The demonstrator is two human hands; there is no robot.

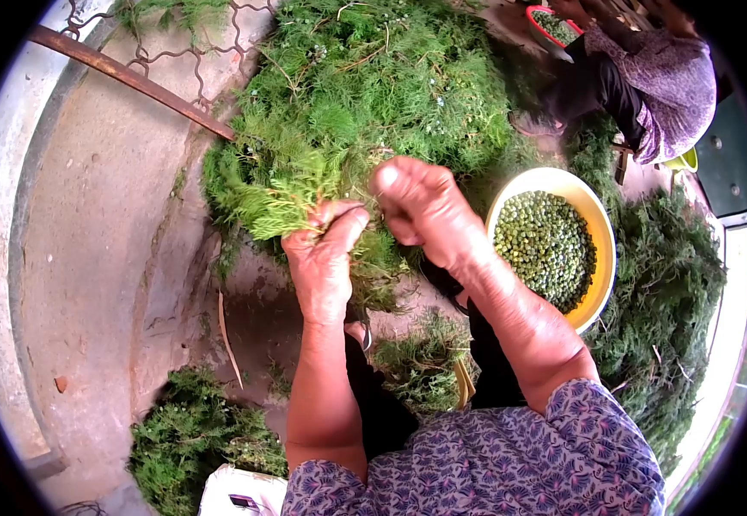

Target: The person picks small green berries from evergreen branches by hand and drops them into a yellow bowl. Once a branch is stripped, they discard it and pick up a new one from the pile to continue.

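Observation:
My left hand (pixel 324 262) is closed with thumb and fingers pinched on a leafy evergreen sprig (pixel 275 205), its flat green fronds pointing up and left. Close beside it, my right hand (pixel 429 211) is raised with the fingers curled in; whatever they may hold is hidden. Beyond both hands lies a large heap of cut evergreen branches (pixel 382 95), dotted with small pale cones. To the right of my right forearm stands a yellow basin (pixel 599 219) holding many small green cones (pixel 541 245).
A rusty metal bar (pixel 133 79) reaches in from the upper left. Another person (pixel 661 77) sits at the upper right near a red-rimmed basin (pixel 554 33). More branches lie at the right (pixel 661 301) and lower left (pixel 197 434), beside a white box-like object (pixel 234 492).

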